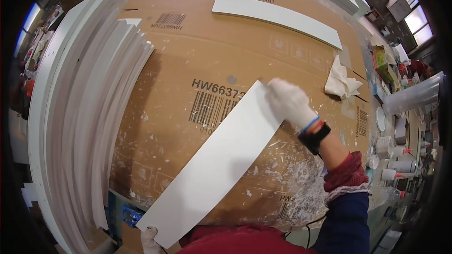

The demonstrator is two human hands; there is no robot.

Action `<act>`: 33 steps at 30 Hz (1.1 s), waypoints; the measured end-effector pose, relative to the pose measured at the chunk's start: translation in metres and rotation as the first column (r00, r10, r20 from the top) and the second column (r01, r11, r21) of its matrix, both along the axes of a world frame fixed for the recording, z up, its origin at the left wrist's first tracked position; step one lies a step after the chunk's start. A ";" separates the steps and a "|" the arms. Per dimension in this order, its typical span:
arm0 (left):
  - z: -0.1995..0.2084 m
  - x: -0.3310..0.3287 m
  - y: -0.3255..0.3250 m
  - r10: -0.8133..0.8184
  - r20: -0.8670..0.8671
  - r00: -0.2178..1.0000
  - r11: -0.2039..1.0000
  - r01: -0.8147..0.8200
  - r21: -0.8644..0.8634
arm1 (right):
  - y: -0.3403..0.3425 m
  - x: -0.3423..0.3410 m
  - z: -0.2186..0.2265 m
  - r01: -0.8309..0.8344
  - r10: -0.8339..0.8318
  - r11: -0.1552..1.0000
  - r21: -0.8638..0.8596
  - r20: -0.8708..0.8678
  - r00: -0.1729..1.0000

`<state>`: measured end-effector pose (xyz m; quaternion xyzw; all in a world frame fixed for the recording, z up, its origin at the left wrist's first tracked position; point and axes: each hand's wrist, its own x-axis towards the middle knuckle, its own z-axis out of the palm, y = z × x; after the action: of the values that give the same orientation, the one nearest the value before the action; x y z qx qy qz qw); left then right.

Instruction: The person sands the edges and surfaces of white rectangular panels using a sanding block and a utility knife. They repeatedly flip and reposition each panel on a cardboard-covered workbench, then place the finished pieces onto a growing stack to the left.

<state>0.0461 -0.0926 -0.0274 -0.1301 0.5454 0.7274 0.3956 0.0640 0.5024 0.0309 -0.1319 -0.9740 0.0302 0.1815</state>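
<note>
A long white board (212,160) lies slantwise in front of me, from the lower left toward the middle of the cardboard. My left hand (149,241), in a pale glove, grips its near end at the bottom of the view; only part of that hand shows. At the far end my right hand (289,101), also gloved, is closed at the board's right corner and edge. It is slightly blurred, and whatever its fingers hold is hidden. A black band (314,138) sits on the right wrist.
Brown cardboard (188,66), flecked with white, covers the table. Tall white boards (70,113) stand stacked at the left. Another white board (278,19) lies at the far side, near a crumpled cloth (341,80). Bottles (390,174) and tubs (384,146) line the right edge.
</note>
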 end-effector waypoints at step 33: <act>0.016 0.015 0.049 0.372 0.053 0.927 0.914 -0.376 0.152 | -0.233 -0.013 -0.018 -0.386 0.381 0.922 0.024 0.128 0.916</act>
<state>0.0612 -0.0438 -0.0113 -0.2082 0.4459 0.8294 0.2645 0.0512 0.2689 0.0125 0.0644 -0.9906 0.0334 0.1158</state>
